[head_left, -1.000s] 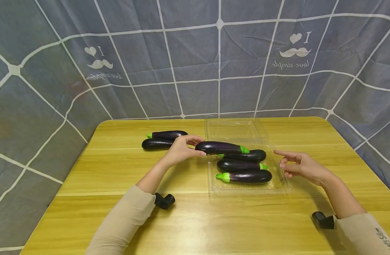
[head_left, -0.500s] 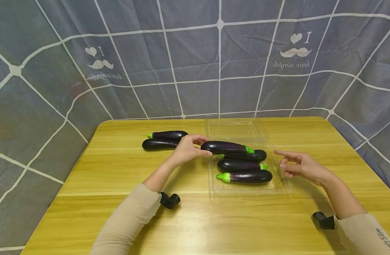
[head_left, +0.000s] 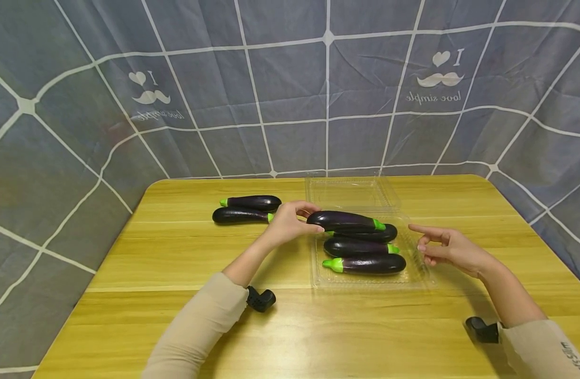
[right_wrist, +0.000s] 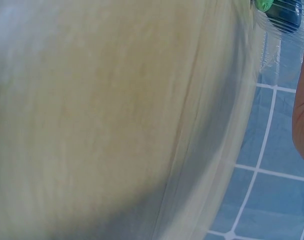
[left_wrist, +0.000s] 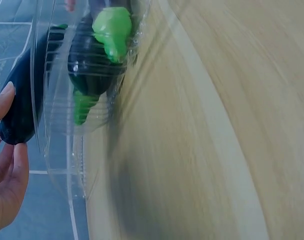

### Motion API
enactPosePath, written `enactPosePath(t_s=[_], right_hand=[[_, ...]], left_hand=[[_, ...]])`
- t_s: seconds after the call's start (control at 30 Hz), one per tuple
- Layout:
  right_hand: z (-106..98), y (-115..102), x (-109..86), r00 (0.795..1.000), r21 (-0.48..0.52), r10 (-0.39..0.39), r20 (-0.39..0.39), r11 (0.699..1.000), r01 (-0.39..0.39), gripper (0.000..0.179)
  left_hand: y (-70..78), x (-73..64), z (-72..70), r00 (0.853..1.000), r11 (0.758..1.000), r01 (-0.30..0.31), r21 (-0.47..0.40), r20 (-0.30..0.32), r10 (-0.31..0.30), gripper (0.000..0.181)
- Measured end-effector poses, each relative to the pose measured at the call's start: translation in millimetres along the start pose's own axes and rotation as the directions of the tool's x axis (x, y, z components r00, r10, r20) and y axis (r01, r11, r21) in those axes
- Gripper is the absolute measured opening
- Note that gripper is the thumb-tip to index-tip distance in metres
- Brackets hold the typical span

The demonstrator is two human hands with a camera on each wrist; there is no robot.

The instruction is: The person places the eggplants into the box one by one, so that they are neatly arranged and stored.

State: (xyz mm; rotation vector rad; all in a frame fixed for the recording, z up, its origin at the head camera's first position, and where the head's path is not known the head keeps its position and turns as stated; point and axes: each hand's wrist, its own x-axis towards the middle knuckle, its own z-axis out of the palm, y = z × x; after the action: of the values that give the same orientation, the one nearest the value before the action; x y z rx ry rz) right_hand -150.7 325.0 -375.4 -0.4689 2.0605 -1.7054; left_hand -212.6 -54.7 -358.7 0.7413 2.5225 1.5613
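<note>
My left hand (head_left: 290,223) pinches the rounded end of a dark purple eggplant (head_left: 342,220) between thumb and fingers. This eggplant is above the far part of a clear plastic clamshell box (head_left: 419,273), its green stem pointing right. Three more eggplants lie side by side in the box: the far one (head_left: 387,232), partly hidden by the held one, a middle one (head_left: 351,246) and a near one (head_left: 372,263). To the right of the box, my right hand (head_left: 453,250) holds nothing, index finger extended and the others loosely bent. In the left wrist view, the held eggplant (left_wrist: 23,102) is tilted.
Two eggplants lie on the wooden table (head_left: 176,263) at the back left, one farther (head_left: 254,202) and one nearer (head_left: 238,215). The box's open lid (head_left: 349,192) lies flat behind its base. A grey curtain (head_left: 290,95) with white lines hangs beyond the table.
My left hand has moved right with the eggplant, bringing it farther over the box. The nearer loose eggplant's green stem now shows beside the hand. My right hand has stayed in place.
</note>
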Motion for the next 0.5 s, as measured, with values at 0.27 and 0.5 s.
enactPosePath(t_s=[0.27, 0.5], right_hand=[[-1, 2, -0.2, 1.0, 0.015, -0.005, 0.0, 1.0, 0.005, 0.053], [-1, 3, -0.1, 1.0, 0.021, -0.003, 0.004, 1.0, 0.003, 0.054]], left_hand=[[1.3, 3.3, 7.7, 1.0, 1.0, 0.006, -0.003, -0.012, -0.006, 0.041], [0.8, 6.0, 15.6, 1.0, 1.0, 0.005, 0.011, -0.007, -0.004, 0.042]])
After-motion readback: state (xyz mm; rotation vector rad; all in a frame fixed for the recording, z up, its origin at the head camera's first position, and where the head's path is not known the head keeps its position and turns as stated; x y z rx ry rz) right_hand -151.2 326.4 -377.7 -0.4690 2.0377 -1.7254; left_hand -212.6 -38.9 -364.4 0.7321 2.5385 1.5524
